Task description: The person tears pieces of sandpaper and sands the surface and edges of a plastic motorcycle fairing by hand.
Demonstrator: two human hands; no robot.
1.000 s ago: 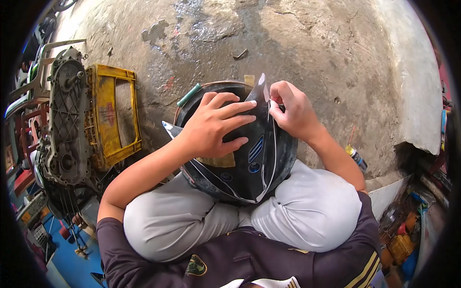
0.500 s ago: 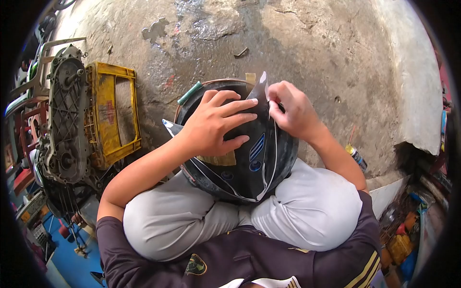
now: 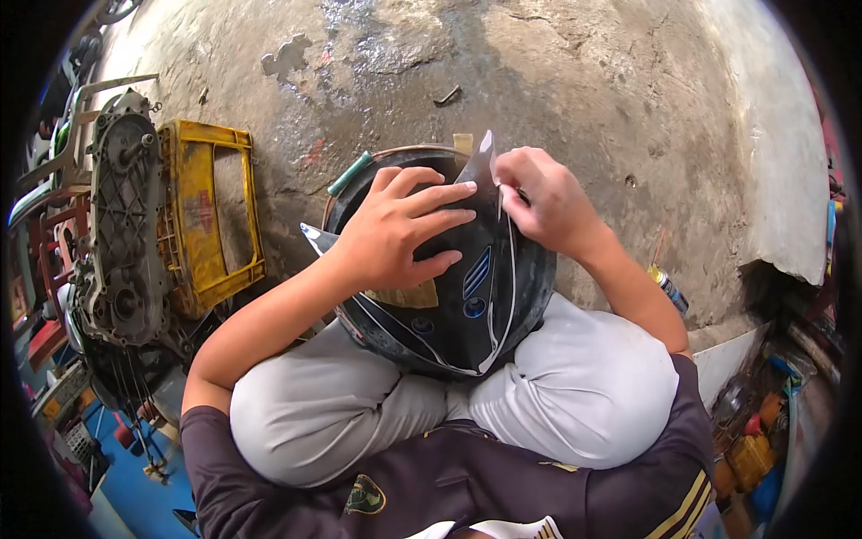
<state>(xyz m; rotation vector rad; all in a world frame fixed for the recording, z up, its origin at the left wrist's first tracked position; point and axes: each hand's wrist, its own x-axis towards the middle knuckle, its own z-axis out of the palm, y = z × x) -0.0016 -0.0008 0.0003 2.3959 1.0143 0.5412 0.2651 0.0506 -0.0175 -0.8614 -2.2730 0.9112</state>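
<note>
A glossy black plastic panel (image 3: 453,260) with pointed ends, white edge lines and blue-marked slots lies across a black bucket (image 3: 536,301) between my knees. It looks like a motorcycle fairing piece. My left hand (image 3: 391,229) rests on the panel, fingers spread and palm down. Beside the panel's upper right edge, just below its raised tip (image 3: 483,157), my right hand (image 3: 546,202) is closed in a pinch. Something thin and dark shows at its fingertips, too small to name. A teal handle grip (image 3: 350,174) sits at the bucket's upper left rim.
To the left stand a yellow plastic crate (image 3: 199,278) and a grey metal engine casing (image 3: 126,225). A spray can (image 3: 666,289) lies on the concrete floor (image 3: 611,108) at the right, near a low wall (image 3: 777,153). Assorted parts (image 3: 750,449) are piled at lower right.
Both hands stay in nearly the same places at the panel. The view has shifted very slightly, and my right hand's fingers have moved a little along the edge.
</note>
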